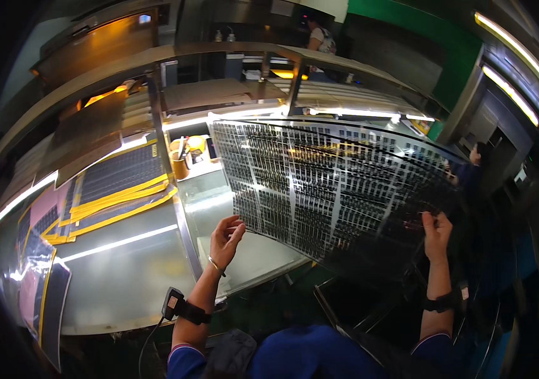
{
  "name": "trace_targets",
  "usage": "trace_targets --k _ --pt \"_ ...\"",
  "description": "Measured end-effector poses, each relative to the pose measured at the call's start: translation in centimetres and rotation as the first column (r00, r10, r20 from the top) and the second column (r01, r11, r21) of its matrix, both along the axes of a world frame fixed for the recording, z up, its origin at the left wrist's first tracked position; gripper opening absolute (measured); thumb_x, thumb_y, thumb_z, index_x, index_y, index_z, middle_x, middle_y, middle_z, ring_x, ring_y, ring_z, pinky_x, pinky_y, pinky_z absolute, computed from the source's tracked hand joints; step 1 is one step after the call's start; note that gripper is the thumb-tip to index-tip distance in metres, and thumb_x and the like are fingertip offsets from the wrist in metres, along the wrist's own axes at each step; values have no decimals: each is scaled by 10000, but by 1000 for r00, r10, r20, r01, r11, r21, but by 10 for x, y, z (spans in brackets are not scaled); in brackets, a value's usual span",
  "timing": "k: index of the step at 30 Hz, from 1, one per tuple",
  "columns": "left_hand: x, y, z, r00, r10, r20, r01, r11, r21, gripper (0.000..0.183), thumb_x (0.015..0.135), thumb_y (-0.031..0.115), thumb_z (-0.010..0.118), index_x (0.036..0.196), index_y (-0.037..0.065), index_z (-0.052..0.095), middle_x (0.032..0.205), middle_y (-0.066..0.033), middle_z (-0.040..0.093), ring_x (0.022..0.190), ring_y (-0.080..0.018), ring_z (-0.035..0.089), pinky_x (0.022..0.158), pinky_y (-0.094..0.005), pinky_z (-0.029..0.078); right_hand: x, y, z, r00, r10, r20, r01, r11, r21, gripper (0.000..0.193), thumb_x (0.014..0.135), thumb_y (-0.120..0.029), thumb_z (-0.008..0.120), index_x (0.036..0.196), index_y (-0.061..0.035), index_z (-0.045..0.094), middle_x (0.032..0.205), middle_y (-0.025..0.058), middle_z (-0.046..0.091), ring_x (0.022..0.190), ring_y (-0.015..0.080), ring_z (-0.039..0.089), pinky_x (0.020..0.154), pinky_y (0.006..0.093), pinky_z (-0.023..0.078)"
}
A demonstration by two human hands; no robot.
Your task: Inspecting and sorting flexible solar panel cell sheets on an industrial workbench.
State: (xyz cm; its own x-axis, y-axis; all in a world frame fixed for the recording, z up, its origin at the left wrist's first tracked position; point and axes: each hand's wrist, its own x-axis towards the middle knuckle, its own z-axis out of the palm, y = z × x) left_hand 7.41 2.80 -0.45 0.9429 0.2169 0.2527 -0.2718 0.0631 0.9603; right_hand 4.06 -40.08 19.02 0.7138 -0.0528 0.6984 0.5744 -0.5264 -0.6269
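Note:
A large see-through film sheet (320,189), printed with rows of small black rectangles, is held up tilted in front of me. My left hand (225,242) is at its lower left edge, thumb and fingers closed on the rim. At the lower right edge my right hand (435,235) pinches the sheet between thumb and fingers. The sheet's lower right part is dark against the shadowed background, so its exact edge there is hard to make out. Beneath its left side is a lit, pale tabletop (212,218).
Dark patterned sheets with yellow borders (118,180) lie stacked on the left bench. A brown cup (179,165) and a yellow container (197,146) stand behind the light table. Metal shelf framing (294,85) runs above. One person (321,38) is at the back, another (471,167) at right.

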Motion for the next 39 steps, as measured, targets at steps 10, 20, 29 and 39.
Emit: trace_targets --k 10,20,29,39 --pt "-47 113 44 1000 6 -4 -7 984 -181 620 694 140 716 1186 -40 384 1093 -124 540 988 -191 521 854 -296 416 52 -4 34 965 251 -76 -238 960 146 129 856 -143 561 877 -18 587 743 -36 533 649 33 418 591 196 331" --pt "-130 147 85 933 336 129 -332 942 -53 152 766 110 667 839 -15 622 737 -63 644 641 -116 597 627 -246 486 113 47 24 882 462 -94 -425 866 263 161 836 -152 603 907 -8 593 797 -14 579 682 49 490 628 208 392" --pt "-196 141 86 832 324 451 -530 703 474 286 630 55 667 916 62 661 1082 -221 569 1159 -327 427 964 -417 329 130 47 -36 422 879 -220 -888 450 91 188 789 -113 599 938 0 581 1314 256 342 1156 316 444 980 366 333" --pt "-204 98 -59 915 195 -354 -344 837 -427 591 810 166 603 1327 91 326 1215 -80 500 1016 -182 552 849 -282 487 130 53 -266 157 777 -609 -149 629 763 427 844 -77 530 1260 -90 437 1155 37 531 989 130 550 847 223 463"
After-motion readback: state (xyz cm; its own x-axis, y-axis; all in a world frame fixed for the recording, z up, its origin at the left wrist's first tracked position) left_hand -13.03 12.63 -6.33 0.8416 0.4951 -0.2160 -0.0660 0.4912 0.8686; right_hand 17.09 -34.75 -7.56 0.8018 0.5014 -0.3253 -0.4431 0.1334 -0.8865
